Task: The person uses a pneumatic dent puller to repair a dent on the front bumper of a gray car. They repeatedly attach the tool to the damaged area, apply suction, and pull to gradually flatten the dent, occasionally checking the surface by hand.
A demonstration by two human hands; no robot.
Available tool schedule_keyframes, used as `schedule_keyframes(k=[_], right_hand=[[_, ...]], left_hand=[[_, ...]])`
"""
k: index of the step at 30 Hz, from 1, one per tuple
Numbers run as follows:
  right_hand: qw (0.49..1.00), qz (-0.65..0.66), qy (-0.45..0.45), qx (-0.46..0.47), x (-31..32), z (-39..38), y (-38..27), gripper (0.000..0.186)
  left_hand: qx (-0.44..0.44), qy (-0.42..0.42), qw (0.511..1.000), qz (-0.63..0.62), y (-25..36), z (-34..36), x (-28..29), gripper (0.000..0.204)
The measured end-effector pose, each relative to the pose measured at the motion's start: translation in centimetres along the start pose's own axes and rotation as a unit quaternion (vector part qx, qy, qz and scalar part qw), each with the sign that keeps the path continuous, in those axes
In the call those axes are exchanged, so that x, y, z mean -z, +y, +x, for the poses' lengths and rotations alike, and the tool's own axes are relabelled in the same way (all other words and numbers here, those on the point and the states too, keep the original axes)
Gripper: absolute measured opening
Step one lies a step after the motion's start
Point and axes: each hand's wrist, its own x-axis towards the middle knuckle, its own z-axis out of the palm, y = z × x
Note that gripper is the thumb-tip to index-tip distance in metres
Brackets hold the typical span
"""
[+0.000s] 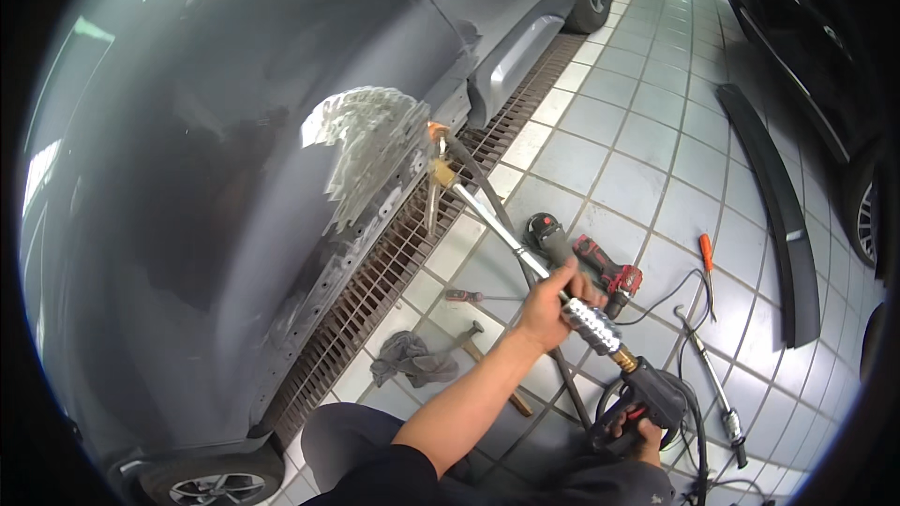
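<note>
My left hand (553, 314) grips the silver shaft (492, 220) of a long tool, just ahead of its knurled silver sleeve (592, 326). My right hand (643, 433) holds the black trigger handle (647, 394) at its rear. The tool's brass-coloured front end (442, 171) is at the lower edge of a grey car's side (225, 169), beside a sanded bare patch (361, 131) and the perforated sill strip (352, 262); whether it touches is unclear. An orange piece (437, 131) is at the sill just above, with a dark bar running down from it behind the tool.
A metal drain grate (319, 356) runs along the car. On the tiled floor (647, 159) lie a red drill (609, 267), a black power tool (548, 234), hammer (511, 394), rag (412, 361), screwdriver (708, 262) and second rod tool (712, 379). A long black trim (764, 206) lies near a black car (797, 47).
</note>
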Motion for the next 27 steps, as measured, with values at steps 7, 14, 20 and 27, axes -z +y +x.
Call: schedule_keyframes(k=[7,14,20,27], right_hand=[[0.997,-0.074,-0.029,-0.018,-4.5,1.2,-1.0,0.036],[0.993,-0.104,-0.047,-0.021,-4.8,1.9,-0.4,0.044],[0.992,-0.12,-0.037,-0.013,-6.4,1.7,-0.7,0.041],[0.988,-0.151,-0.041,-0.005,-7.6,1.3,-2.4,0.042]], left_hand=[[-0.043,0.102,0.993,-0.042,3.5,-1.9,1.8,0.046],[-0.053,0.09,0.994,-0.028,5.0,-2.2,1.7,0.047],[-0.051,0.082,0.995,-0.028,5.3,-2.2,2.1,0.046],[-0.08,0.084,0.991,-0.071,6.1,-2.3,1.2,0.042]])
